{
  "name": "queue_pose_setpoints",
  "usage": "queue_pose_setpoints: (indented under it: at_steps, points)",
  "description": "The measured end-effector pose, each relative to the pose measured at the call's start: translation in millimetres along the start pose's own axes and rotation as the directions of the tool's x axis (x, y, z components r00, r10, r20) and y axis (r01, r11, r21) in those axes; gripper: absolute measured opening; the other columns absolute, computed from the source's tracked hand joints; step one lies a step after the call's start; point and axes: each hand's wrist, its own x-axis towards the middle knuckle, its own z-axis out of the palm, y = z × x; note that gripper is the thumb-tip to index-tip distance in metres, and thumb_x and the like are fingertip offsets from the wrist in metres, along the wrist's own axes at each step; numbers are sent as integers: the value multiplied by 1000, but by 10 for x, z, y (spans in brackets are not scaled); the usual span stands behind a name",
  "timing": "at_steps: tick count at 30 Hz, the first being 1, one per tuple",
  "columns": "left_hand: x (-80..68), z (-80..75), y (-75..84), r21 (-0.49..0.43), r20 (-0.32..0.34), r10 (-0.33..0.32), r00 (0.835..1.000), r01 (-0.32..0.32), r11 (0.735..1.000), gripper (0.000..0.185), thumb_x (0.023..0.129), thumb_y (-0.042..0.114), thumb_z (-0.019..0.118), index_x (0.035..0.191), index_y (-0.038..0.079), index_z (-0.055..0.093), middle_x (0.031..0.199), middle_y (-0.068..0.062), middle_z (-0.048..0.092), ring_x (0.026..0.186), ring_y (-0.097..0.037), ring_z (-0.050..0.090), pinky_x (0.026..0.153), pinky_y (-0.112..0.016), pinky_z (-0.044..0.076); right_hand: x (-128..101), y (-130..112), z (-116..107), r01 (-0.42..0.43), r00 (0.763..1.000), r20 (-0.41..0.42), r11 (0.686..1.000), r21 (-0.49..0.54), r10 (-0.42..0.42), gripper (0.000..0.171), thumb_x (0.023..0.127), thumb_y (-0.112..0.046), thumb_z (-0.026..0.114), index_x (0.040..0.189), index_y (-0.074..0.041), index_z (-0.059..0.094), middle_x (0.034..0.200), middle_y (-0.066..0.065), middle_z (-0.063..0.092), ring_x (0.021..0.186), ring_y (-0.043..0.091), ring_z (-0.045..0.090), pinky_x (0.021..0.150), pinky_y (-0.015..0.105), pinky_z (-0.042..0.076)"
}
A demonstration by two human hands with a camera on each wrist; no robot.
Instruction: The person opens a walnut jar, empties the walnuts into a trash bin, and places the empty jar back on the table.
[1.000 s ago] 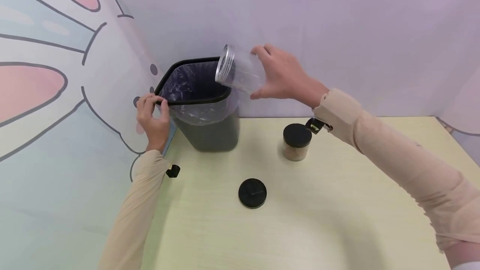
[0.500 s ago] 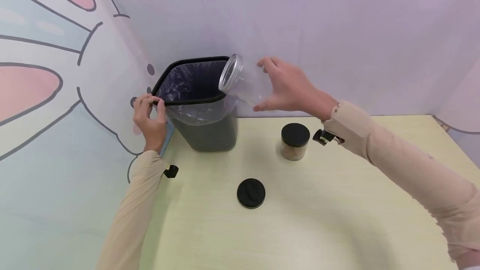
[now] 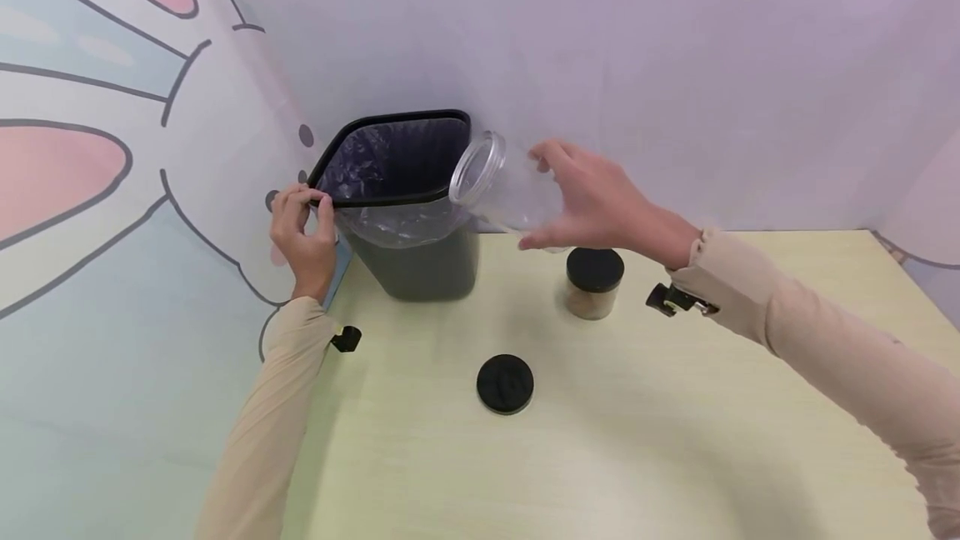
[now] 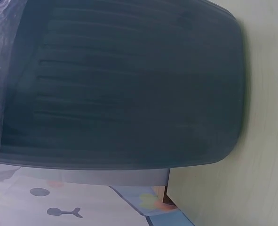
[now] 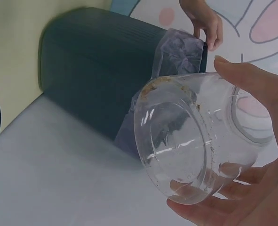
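My right hand holds a clear plastic jar by its sides and base end. The jar lies tilted, its open mouth facing left at the right side of a dark grey trash bin. Up close in the right wrist view, brownish residue clings inside the base of the jar. My left hand pinches the near left corner of the bin's black rim. A thin plastic bag lines the bin and folds over its edge. The bin wall fills most of the left wrist view.
A black round lid lies flat on the pale wooden table. Behind it to the right stands a second jar, with a black lid on and light brown contents. Cartoon-printed cloth rises at the left, and a plain wall closes the back.
My right hand has drawn the jar right and downward, from over the bin's right rim to beside it, turning its mouth more toward the head camera. My left hand stays on the rim.
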Motion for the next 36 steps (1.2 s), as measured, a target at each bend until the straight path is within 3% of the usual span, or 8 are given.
queue_pose_setpoints:
  at_steps: [8, 15, 22, 36]
  points:
    - [-1, -11, 8, -43, 10, -29, 1000, 30, 999, 14, 82, -4, 61, 82, -18, 60, 97, -36, 54, 101, -39, 50, 84, -32, 50, -102, 22, 38, -30, 999, 31, 998, 61, 28, 94, 56, -50, 87, 128, -5, 45, 118, 8, 56, 102, 24, 55, 81, 43, 46]
    - [9, -11, 27, -70, 12, -71, 997, 72, 995, 14, 82, -4, 60, 83, -19, 59, 99, -37, 52, 101, -39, 50, 88, -38, 50, -207, 59, 86, -85, 994, 71, 991, 103, 78, 95, 57, -50, 86, 129, -6, 44, 119, 6, 55, 103, 22, 56, 83, 43, 46]
    - [16, -52, 17, -121, 15, -105, 994, 106, 987, 15, 82, -7, 58, 84, -22, 56, 99, -42, 49, 105, -46, 49, 91, -39, 49, -313, 31, 120, -94, 995, 60, 981, 171, 85, 95, 56, -48, 88, 130, -8, 44, 119, 4, 55, 102, 21, 58, 83, 42, 47]
    - [13, -78, -33, -80, 56, -85, 995, 89, 993, 17, 86, -2, 58, 86, -19, 58, 103, -38, 51, 107, -44, 50, 91, -39, 48, -578, 55, 187, -89, 996, 39, 939, 333, 80, 90, 55, -42, 90, 127, -12, 45, 117, -1, 54, 106, 23, 57, 87, 45, 47]
